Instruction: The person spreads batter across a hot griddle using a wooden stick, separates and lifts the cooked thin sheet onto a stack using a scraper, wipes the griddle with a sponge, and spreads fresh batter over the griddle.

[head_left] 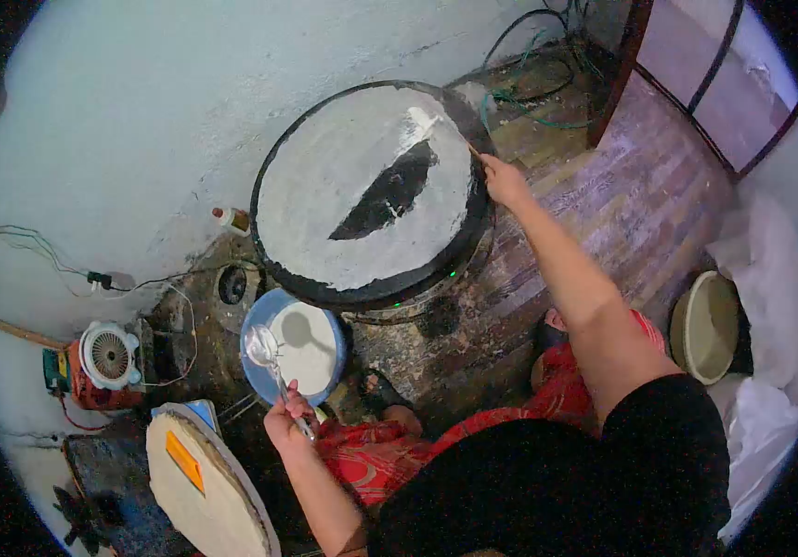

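My left hand (291,418) is closed round the handle of a metal ladle (262,347). The ladle's bowl, coated with white batter, hangs over a blue basin (250,357) of white batter (308,348). Thin in its grip, a batter spreader (475,149) is held by my right hand (503,180) at the right rim of a large round black griddle (376,297). Its far end is hard to make out against the batter. A thin white batter layer (324,167) covers most of the griddle, with a dark bare patch (388,197) right of the middle.
At lower left stands a pale round stack (171,492) with an orange flat piece (185,462) on it. A small white fan (109,356) and a bottle (230,219) are near the wall. A beige basin (705,327) is at right; cables (547,97) lie behind the griddle.
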The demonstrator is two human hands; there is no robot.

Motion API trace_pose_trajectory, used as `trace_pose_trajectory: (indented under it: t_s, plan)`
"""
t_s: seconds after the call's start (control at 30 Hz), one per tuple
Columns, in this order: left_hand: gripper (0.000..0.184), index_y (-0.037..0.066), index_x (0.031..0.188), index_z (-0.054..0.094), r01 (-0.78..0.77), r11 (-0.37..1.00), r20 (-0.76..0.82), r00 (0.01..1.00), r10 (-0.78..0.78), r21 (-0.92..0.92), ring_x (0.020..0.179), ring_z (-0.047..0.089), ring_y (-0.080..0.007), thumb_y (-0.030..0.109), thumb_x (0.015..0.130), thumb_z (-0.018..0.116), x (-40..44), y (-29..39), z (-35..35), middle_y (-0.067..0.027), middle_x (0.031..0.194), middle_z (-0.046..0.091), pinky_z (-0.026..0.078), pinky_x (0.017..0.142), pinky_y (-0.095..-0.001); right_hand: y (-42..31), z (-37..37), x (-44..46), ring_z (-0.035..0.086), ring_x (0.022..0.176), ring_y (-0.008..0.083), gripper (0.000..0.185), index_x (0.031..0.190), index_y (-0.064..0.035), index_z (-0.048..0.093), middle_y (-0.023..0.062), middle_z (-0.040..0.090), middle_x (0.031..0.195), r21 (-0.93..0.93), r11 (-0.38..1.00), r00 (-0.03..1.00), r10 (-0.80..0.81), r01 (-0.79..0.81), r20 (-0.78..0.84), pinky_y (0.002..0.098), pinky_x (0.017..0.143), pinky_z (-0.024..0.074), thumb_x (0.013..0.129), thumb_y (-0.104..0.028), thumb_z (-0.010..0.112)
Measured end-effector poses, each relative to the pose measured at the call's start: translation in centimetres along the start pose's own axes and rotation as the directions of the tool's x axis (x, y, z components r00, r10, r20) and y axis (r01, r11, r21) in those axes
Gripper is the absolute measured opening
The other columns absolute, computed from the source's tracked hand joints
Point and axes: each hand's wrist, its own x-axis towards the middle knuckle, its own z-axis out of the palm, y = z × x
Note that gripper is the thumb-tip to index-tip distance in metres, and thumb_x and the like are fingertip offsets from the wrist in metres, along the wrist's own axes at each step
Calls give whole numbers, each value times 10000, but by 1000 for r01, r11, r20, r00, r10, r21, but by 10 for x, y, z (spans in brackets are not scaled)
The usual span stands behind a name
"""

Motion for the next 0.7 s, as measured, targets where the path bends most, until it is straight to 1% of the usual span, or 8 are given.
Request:
trace_pose_trajectory:
  t_s: [0.17,0.23,0.27,0.37,0.4,0.43,0.6,0.7]
  plan:
    - [243,-114,936,461,-48,999,-107,993,49,17,434,426,-103,66,821,346,-3,-8,14,-40,578,436,399,382,-204,6,-21,17,571,691,199,310,1126,-137,517,120,603,823,-206,937,959,-280,284,47,313,653,457,827,-167,439]
    - [249,-111,955,451,-49,999,-44,998,49,0,441,429,-107,67,810,354,-2,-7,12,-37,585,434,407,396,-210,-40,-70,-15,543,626,119,284,1086,-124,558,79,599,783,-14,998,906,59,-58,420,266,573,450,828,-169,447]
    - [237,-98,953,449,-67,997,-49,996,68,25,449,432,-106,50,800,345,-4,-9,16,-32,587,429,395,398,-200,17,-54,3,496,596,55,263,1050,-115,587,44,577,749,262,965,927,-106,8,361,221,514,423,826,-162,458]
    - [302,-90,974,451,-18,1000,-18,1000,18,7,496,447,-116,168,870,334,-1,-5,6,-75,684,491,392,403,-213,23,-32,2,539,666,90,261,1055,-109,581,57,606,824,182,969,978,138,-166,156,243,590,445,821,-146,471]
    - [300,-94,974,450,-11,1000,-2,1000,11,27,497,447,-114,164,870,336,0,-5,6,-68,680,485,392,399,-210,66,15,22,581,784,167,266,1054,-100,575,90,618,924,70,973,975,-221,221,-17,292,696,453,825,-178,466]
    - [300,-94,974,450,-12,1000,-1,1000,12,28,497,447,-114,164,870,336,2,-4,4,-68,680,485,392,399,-210,25,2,2,531,971,264,299,1060,-175,565,96,548,1076,-12,986,979,-163,166,125,355,843,415,818,-254,409]
    - [293,-102,985,439,-26,1000,-1,1000,26,-8,503,448,-121,141,862,331,2,-5,2,-81,697,472,390,403,-215,-28,-29,-34,542,934,288,279,1058,-256,563,89,573,1020,-151,970,918,-119,188,378,368,823,423,827,-270,408]
    - [289,-101,988,436,-43,995,56,998,38,89,509,450,-123,138,860,336,4,-1,-6,-82,702,469,390,405,-217,-5,-40,-47,546,913,300,284,1067,-230,560,99,577,1004,-52,997,995,-42,48,95,380,804,431,828,-258,410]
